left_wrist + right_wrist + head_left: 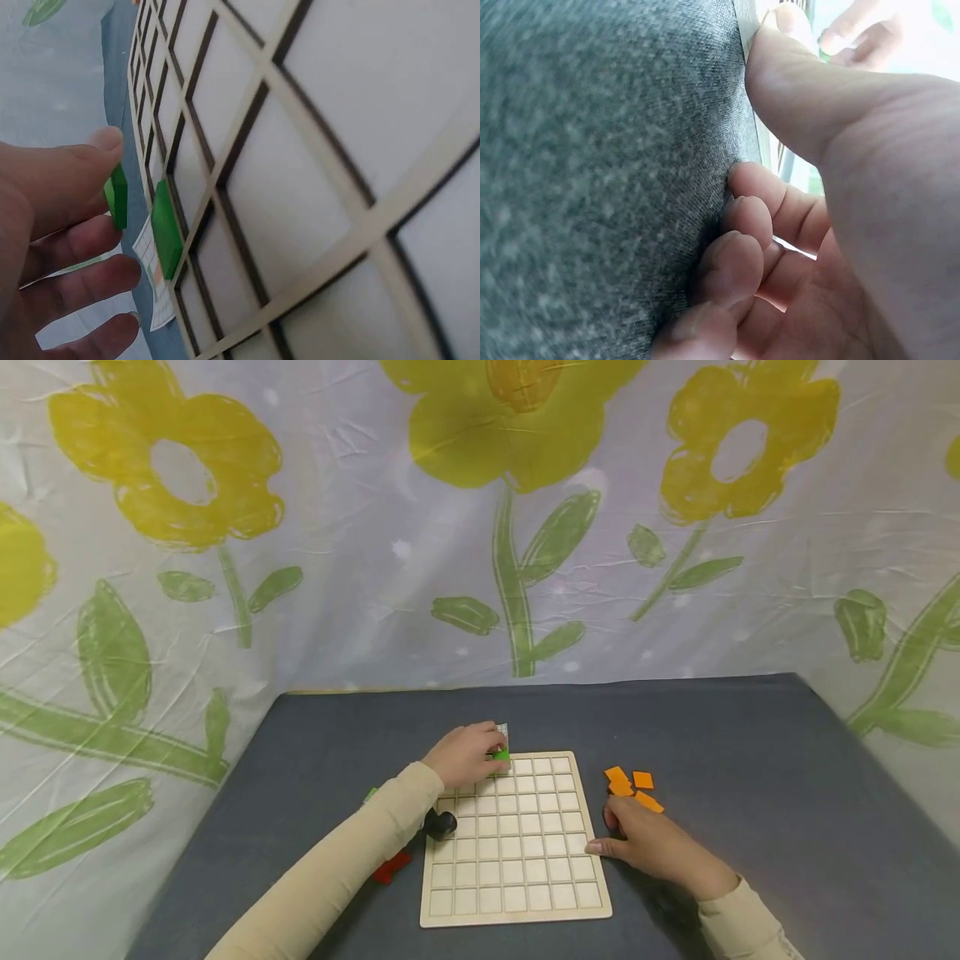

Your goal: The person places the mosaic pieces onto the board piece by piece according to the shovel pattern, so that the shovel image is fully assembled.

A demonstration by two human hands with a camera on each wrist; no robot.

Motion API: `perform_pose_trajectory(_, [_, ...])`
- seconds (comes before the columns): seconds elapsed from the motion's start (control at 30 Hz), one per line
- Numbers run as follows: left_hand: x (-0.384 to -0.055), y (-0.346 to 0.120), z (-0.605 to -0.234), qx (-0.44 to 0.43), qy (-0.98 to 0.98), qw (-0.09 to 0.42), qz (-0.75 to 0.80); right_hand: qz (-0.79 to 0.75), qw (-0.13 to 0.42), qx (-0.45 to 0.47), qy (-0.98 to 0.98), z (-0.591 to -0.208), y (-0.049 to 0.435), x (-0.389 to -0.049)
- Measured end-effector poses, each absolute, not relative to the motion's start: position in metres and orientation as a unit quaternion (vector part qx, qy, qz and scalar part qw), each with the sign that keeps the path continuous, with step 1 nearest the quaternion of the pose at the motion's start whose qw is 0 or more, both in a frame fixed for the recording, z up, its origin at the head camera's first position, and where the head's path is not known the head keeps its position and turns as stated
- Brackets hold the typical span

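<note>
Now left hand [467,755] pinches green tile [118,196]; right hand [651,845] rests loosely curled beside board [514,897].

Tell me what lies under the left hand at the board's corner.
Under the left hand, green pieces sit at the board edge, beside a small paper. Their full shape is covered.

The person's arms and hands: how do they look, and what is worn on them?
Both arms wear long beige sleeves, the left sleeve and the right sleeve, each ending in a cuff at the wrist. The left hand and the right hand are bare: no gloves, and no rings or watch can be seen. A small black device sits under the left wrist.
</note>
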State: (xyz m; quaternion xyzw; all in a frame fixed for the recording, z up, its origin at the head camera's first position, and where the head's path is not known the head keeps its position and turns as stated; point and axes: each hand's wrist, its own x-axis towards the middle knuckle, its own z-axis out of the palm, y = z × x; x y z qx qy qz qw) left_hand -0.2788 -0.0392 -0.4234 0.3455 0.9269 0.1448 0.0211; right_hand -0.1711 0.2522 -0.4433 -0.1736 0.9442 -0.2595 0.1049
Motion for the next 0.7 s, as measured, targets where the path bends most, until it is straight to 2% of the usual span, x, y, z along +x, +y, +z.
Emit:
perform_pose_trajectory(0.27, [-0.278, -0.037, -0.43, 0.356, 0.926, 0.008, 0.123, -0.253, 0.098, -0.172, 0.947, -0.444, 0.253, -0.171])
perform_pose_trajectory(0.5, [-0.278, -0.039, -0.433, 0.354, 0.923, 0.021, 0.145, -0.249, 0.1, -0.171, 0.948, -0.444, 0.252, -0.171])
perform_pose_trajectory(0.7, [-0.277, -0.037, -0.436, 0.357, 0.922, 0.002, 0.152, -0.246, 0.096, -0.173, 0.949, -0.444, 0.253, -0.172])
